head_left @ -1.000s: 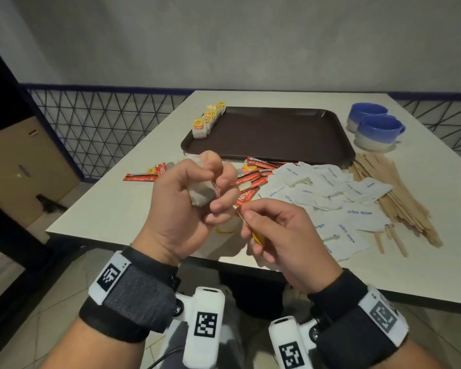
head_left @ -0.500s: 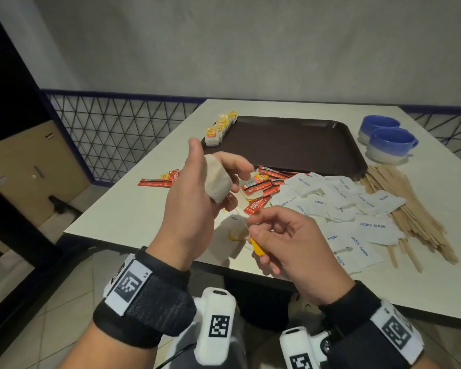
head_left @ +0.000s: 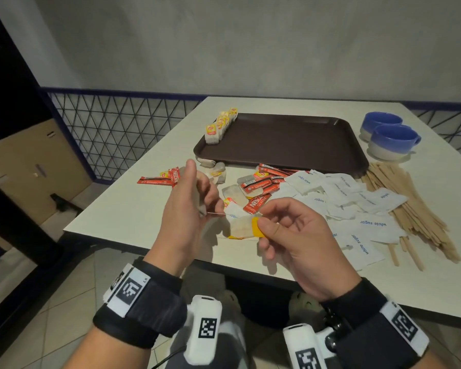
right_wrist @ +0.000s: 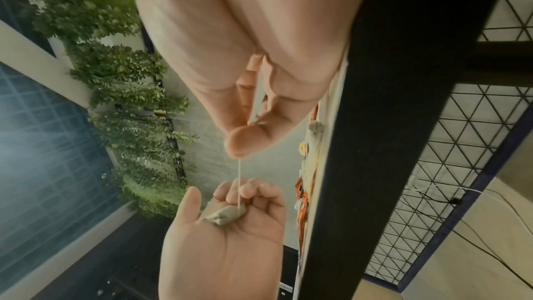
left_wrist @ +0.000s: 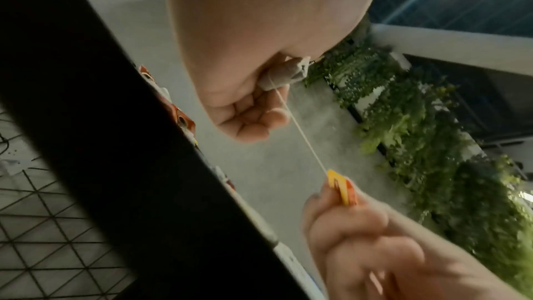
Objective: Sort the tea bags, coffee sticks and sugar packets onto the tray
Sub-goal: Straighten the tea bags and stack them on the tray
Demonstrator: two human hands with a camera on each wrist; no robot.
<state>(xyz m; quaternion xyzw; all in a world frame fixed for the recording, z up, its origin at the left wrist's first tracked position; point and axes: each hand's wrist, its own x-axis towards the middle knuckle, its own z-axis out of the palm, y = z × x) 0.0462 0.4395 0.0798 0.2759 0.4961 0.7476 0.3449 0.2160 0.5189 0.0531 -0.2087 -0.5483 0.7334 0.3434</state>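
In front of the table's near edge, my left hand [head_left: 204,206] holds a small tea bag [left_wrist: 284,75] in its curled fingers. My right hand [head_left: 264,228] pinches the bag's yellow tag [head_left: 256,227] between thumb and forefinger. A thin string [left_wrist: 300,127] runs taut between bag and tag. The brown tray [head_left: 290,145] lies further back, with a row of tea bags [head_left: 218,126] along its left edge. Loose tea bags [head_left: 232,193], red coffee sticks [head_left: 258,185] and white sugar packets [head_left: 357,203] are scattered in front of the tray.
Wooden stirrers [head_left: 415,209] are piled at the right of the packets. Two blue and white cups [head_left: 394,139] stand right of the tray. More coffee sticks [head_left: 157,179] lie near the table's left edge. A wire fence [head_left: 123,134] runs behind.
My hands have drawn apart, so the string now stretches between them. The left hand has closed round the tea bag, which showed more openly half a second ago.
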